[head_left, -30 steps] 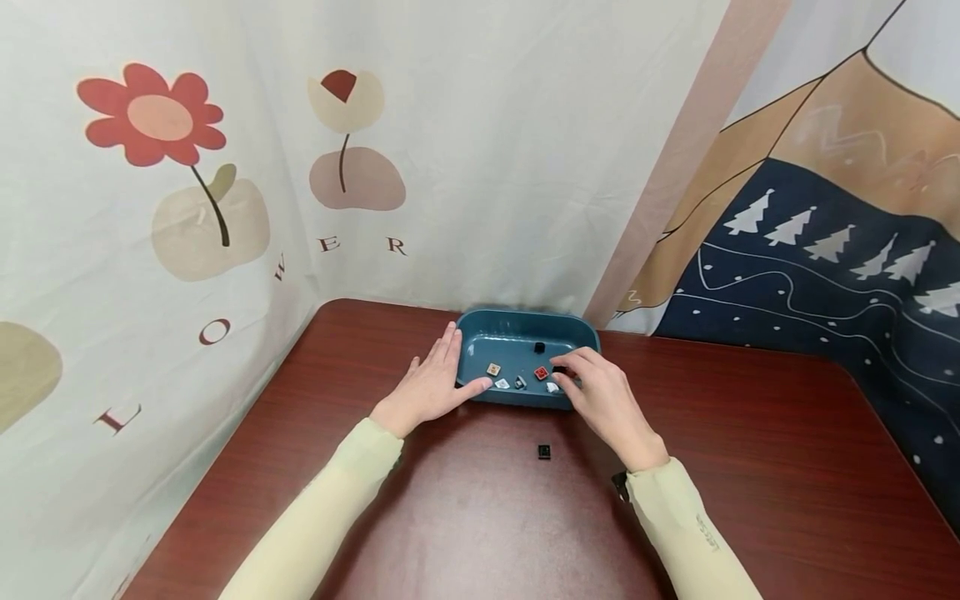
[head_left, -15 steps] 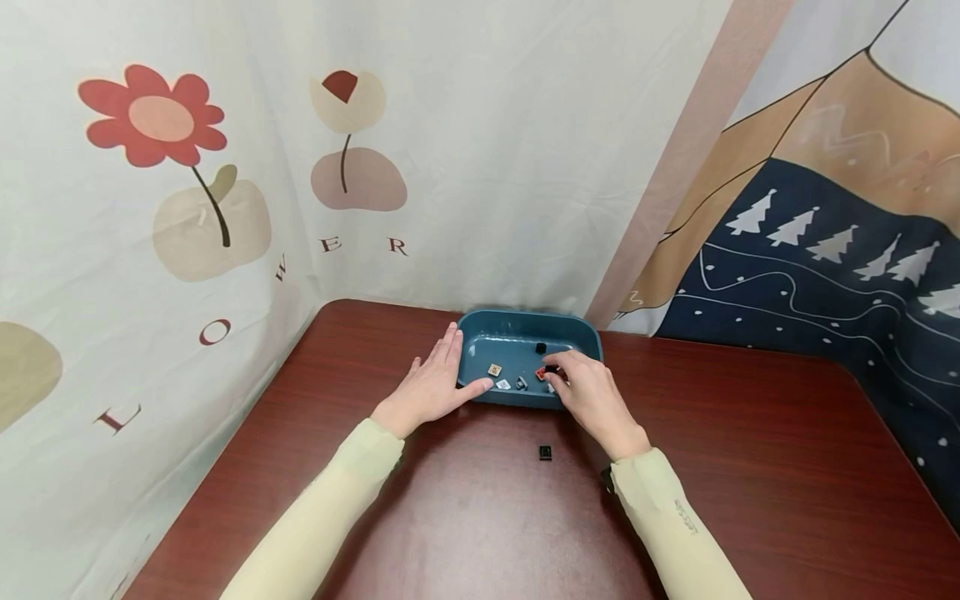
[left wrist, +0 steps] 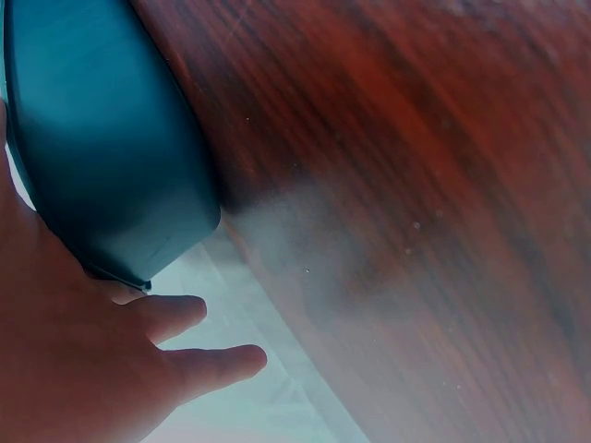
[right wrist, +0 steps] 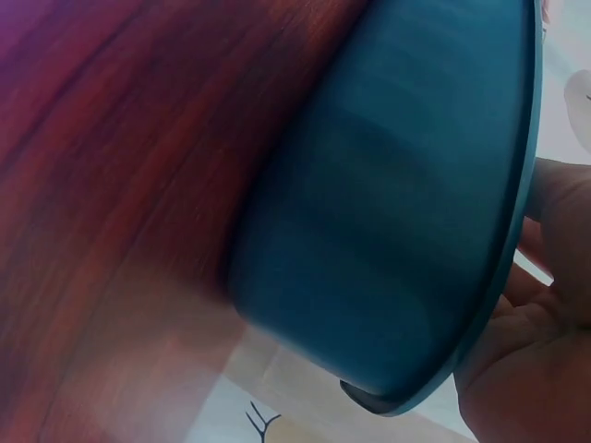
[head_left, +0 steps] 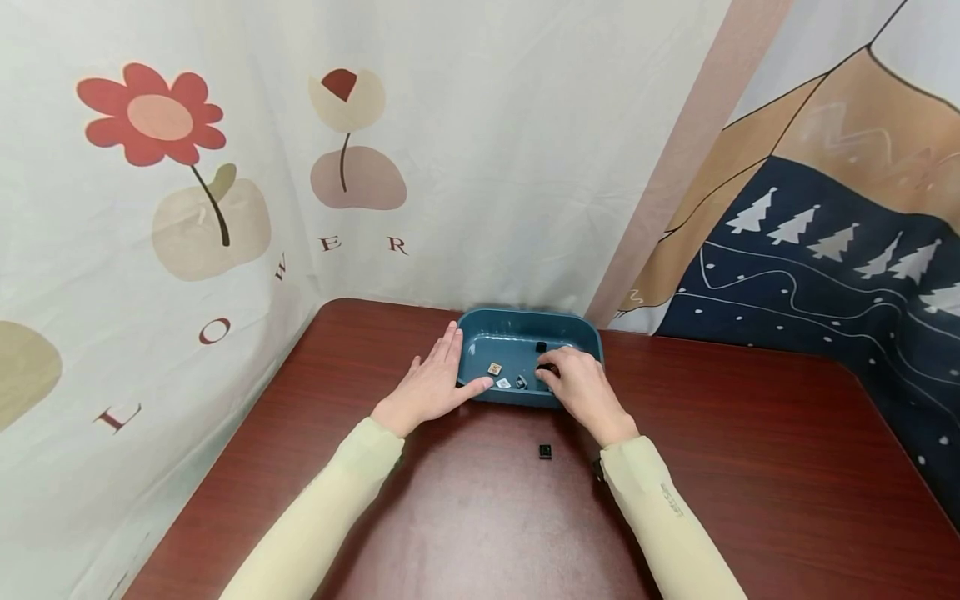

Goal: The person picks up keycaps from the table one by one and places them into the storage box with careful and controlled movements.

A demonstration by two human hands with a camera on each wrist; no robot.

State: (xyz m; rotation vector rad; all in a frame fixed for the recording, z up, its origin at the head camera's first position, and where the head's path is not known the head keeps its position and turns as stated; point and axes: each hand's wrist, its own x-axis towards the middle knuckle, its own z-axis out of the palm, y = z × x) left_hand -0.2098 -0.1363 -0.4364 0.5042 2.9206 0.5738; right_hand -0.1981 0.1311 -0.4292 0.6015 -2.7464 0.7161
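Observation:
At the back of the table stands a blue-green tray [head_left: 525,315] with small square pieces in it. My left hand [head_left: 429,390] rests against the tray's left end, its fingers straight and its thumb over the front rim. Over the tray's right part, my right hand [head_left: 583,385] pinches a small black piece [head_left: 549,367], mostly hidden by the fingers. Near it in the tray lie a black piece [head_left: 541,347], a beige piece [head_left: 494,368], a white piece [head_left: 503,383] and a grey piece [head_left: 521,382]. Both wrist views show the tray's outer wall [left wrist: 111,138] beside the hands.
Another black square piece [head_left: 545,452] lies on the dark red wooden table [head_left: 465,500], in front of the tray. A printed cloth [head_left: 480,167] hangs behind the table and along its left side.
My right hand has moved left over the tray with the black piece, and now hides the red piece seen earlier. My left hand has stayed in place.

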